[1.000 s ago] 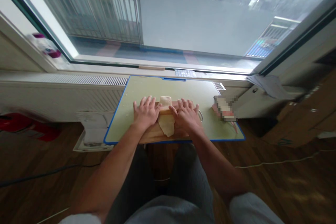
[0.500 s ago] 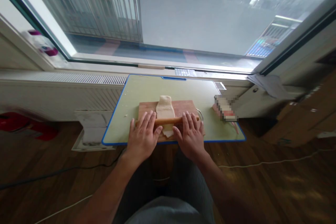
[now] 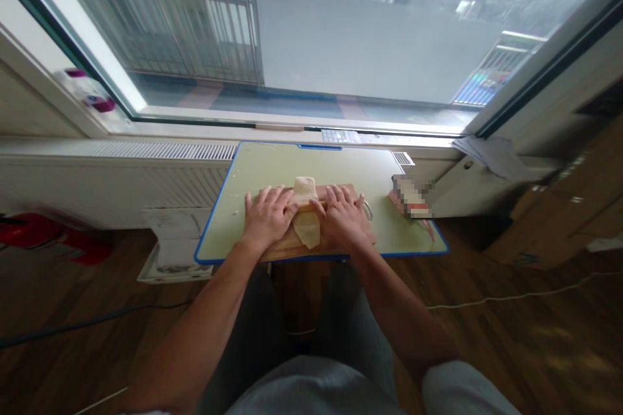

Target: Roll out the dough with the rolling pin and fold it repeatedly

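A wooden rolling pin (image 3: 304, 207) lies crosswise over a long flat strip of pale dough (image 3: 307, 231). My left hand (image 3: 269, 217) is over its left end and my right hand (image 3: 342, 215) over its right end, both closed down on it with fingers draped over the top. The hands hide the pin's two ends. Dough shows on the far and near sides of the pin, the near end tapering. Beneath is a wooden cutting board (image 3: 285, 249) with a metal handle (image 3: 367, 210) at its right side.
The board rests on a pale green, blue-rimmed tabletop (image 3: 272, 162) with small crumbs at its left. A blurred-out item (image 3: 413, 198) lies at the right edge. Beyond are a radiator (image 3: 185, 150) and a window. A red fire extinguisher (image 3: 53, 233) and cardboard boxes (image 3: 549, 207) flank the table.
Both hands have moved the rolling pin away from me along the dough, toward its far end. More of the dough's near part now shows. The camera view has shifted slightly.
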A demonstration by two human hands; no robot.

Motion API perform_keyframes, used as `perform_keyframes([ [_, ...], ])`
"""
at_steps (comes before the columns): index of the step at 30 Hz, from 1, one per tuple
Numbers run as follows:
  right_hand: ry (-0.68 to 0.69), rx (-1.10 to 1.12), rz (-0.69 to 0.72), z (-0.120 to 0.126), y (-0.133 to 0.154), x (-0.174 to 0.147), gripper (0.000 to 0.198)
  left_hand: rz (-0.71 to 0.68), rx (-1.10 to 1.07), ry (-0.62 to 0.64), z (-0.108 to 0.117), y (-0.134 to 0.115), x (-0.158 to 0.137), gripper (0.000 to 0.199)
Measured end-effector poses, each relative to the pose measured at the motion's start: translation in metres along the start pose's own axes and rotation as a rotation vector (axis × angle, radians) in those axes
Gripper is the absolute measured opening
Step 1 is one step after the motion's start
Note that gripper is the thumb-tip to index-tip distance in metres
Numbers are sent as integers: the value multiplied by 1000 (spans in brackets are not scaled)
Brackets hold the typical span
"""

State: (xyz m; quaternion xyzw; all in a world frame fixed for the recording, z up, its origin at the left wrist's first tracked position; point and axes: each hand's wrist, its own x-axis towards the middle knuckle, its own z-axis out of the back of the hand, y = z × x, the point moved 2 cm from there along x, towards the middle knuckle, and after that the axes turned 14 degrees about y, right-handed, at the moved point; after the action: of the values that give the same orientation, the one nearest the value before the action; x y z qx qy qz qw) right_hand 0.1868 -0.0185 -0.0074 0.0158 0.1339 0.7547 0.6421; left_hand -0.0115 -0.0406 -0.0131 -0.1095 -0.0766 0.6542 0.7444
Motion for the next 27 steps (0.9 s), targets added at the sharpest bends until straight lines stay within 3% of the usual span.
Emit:
perform_keyframes([
  [7,-132,69,96,-24,-12,-74,57,-16,-70,-3,-4,-2,-41,38],
  [11,-123,136,86,-23,-20,-88,40,-38,-107,-11,3,-4,-45,34],
  [18,-160,155,54,-4,-18,-61,41,-48,-110,42,13,-8,-38,19],
  [22,-121,89,30,6,-14,-34,39,23,-53,51,18,-12,-5,21],
  [27,31,65,-30,15,-17,0,56,169,-52,-2,24,-8,49,39],
])
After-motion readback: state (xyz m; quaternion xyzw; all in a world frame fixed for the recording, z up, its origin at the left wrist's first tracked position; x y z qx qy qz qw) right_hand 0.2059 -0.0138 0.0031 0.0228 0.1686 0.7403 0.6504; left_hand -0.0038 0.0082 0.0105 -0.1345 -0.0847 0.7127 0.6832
